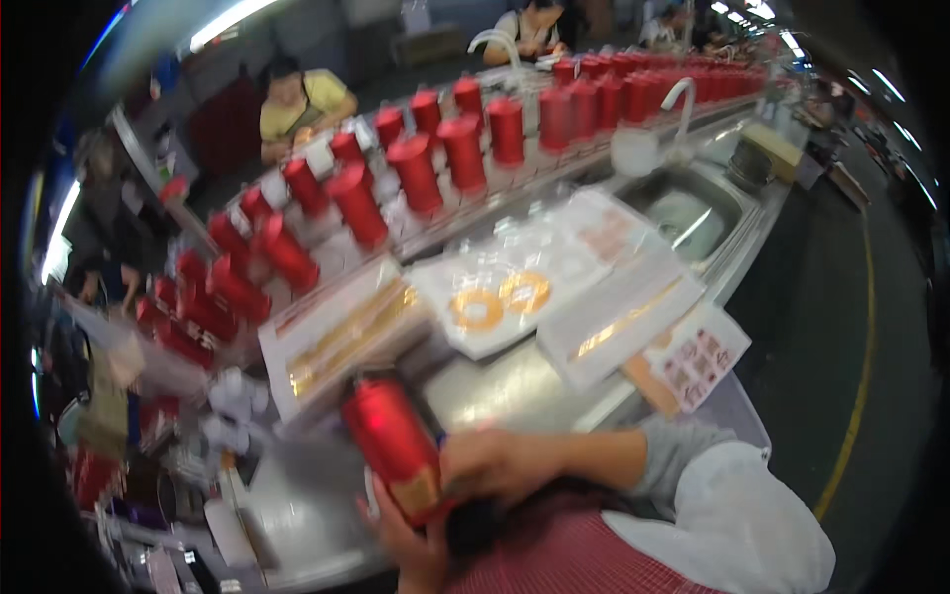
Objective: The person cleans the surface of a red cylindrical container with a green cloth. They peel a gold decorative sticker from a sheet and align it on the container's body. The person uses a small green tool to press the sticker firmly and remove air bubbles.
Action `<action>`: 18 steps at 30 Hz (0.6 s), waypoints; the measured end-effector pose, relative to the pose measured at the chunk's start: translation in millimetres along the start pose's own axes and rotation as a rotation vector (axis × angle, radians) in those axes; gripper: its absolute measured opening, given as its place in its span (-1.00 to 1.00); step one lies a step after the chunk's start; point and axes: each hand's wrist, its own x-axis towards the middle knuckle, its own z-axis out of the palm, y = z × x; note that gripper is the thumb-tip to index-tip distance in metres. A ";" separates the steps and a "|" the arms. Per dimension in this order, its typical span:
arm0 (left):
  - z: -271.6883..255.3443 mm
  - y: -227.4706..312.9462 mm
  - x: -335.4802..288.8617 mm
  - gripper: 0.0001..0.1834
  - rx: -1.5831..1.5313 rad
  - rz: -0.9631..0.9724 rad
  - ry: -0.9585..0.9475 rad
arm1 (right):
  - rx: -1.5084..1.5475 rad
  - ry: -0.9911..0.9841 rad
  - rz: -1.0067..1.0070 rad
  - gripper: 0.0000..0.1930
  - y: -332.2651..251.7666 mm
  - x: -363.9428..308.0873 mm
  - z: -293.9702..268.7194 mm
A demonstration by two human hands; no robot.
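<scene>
A shiny red cylindrical canister (391, 436) with a dark end is tilted in front of me, at the lower middle. My left hand (411, 544) grips its lower end from below, thumb and fingers around it. A gold-coloured patch (421, 490) shows low on the canister's side. My right hand (505, 460) is closed against the canister's right side, next to that patch. Motion blurs its fingertips, and what they pinch, if anything, is hidden. Just beyond the canister lies a white box or tray (341, 332) with long gold strips.
A white sheet (475, 342) carries two gold rings. Beside it lie a white tray with a gold strip (633, 322) and a printed card (693, 366). Behind stand rows of red canisters (411, 173). A sink (693, 213) is at right. Co-workers sit across the line.
</scene>
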 end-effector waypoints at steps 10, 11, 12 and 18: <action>8.8 -4.6 1.3 0.03 -0.144 0.058 0.054 | -0.285 0.130 0.139 -0.80 7.1 3.8 -11.1; 8.0 -6.2 1.6 0.03 -0.144 0.051 0.047 | -0.476 0.234 0.074 -0.80 13.3 8.5 -10.7; 6.9 -7.9 1.1 0.03 -0.145 0.045 0.039 | -0.342 0.150 0.050 -0.79 7.2 4.1 -4.6; 12.4 -11.0 -0.8 0.03 -0.162 0.020 0.040 | -0.432 0.229 0.132 -0.81 15.5 12.4 -10.6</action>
